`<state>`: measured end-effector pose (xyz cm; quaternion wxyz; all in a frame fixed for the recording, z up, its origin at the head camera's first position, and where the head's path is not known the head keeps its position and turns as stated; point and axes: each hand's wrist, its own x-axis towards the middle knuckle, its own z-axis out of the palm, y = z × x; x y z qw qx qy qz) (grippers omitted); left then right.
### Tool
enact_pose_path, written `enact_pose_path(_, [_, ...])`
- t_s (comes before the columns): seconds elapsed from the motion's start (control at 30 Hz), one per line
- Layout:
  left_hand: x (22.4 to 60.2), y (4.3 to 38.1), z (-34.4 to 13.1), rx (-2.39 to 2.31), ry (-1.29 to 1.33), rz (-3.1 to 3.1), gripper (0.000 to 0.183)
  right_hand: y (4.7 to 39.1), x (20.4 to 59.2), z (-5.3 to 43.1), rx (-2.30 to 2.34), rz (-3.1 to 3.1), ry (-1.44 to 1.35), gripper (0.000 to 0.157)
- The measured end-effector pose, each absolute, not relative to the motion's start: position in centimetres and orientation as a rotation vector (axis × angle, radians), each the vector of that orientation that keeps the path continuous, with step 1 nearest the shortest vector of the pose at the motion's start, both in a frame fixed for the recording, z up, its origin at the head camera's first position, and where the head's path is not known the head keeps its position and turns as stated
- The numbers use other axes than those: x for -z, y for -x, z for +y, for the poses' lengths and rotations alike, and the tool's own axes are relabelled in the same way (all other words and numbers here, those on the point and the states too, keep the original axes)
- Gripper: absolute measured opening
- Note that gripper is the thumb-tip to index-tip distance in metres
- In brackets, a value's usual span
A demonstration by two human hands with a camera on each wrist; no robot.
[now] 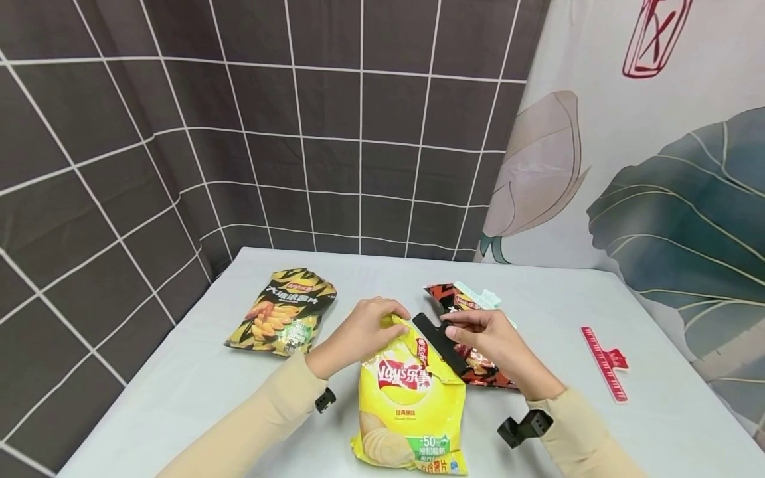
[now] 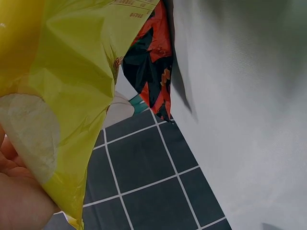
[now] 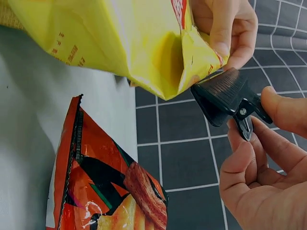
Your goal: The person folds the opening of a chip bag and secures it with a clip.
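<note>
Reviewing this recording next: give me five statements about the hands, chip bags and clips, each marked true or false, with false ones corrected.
1. The left hand pinches the top of the yellow Lay's bag. True.
2. The right hand is empty. False: it holds the black clip.
3. The red clip lies on the white table. True.
4. The mint-green clip is at the far end of the red-and-black chip bag. True.
5. The black-and-yellow chip bag lies right of the yellow Lay's bag. False: it lies left of it.
</note>
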<state>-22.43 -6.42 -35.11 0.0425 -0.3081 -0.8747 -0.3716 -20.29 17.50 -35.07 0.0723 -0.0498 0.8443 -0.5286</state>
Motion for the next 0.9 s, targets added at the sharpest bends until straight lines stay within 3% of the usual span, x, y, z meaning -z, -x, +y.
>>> enact_pose_path(0.9, [35.00,22.19,-6.53,1.140,0.996,-2.647,0.015,19.92,34.58,17.02,1.525,2.598,0.183,0.031])
